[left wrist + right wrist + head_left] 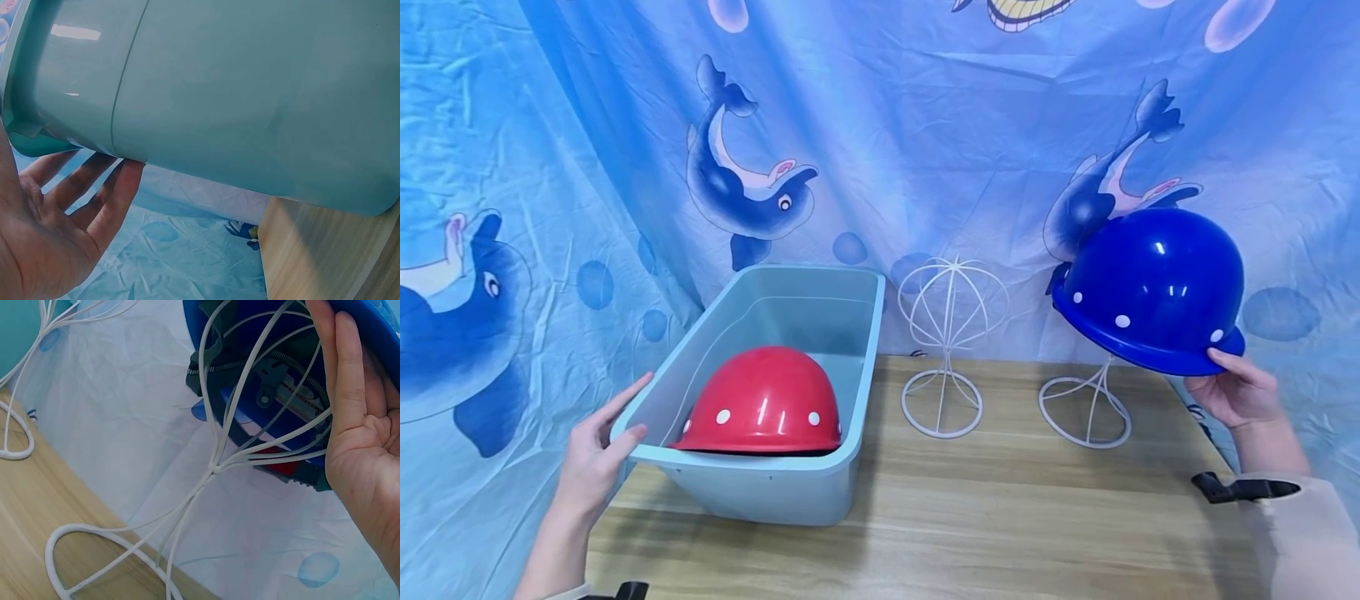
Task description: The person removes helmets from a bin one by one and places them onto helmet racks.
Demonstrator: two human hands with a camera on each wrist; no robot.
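My right hand (1236, 387) grips the brim of a blue hard hat (1157, 283), thumb on top and fingers underneath. The hat is tilted over a white wire stand (1085, 412), whose upper wires run up inside it; the right wrist view shows these wires (250, 356) and the dark inner harness (281, 387). At the near left corner of a light blue-green plastic tub (846, 458), my left hand (591, 458) holds the rim, its fingers (119, 200) against the outer wall. A red hard hat (763, 404) with white dots lies dome up inside the tub.
Between the tub and the blue hat stands another white wire stand (946, 333), bare, with a round base. Everything is on a wood-grain table (970, 517). A blue curtain (910, 125) printed with dolphins hangs behind and at the left.
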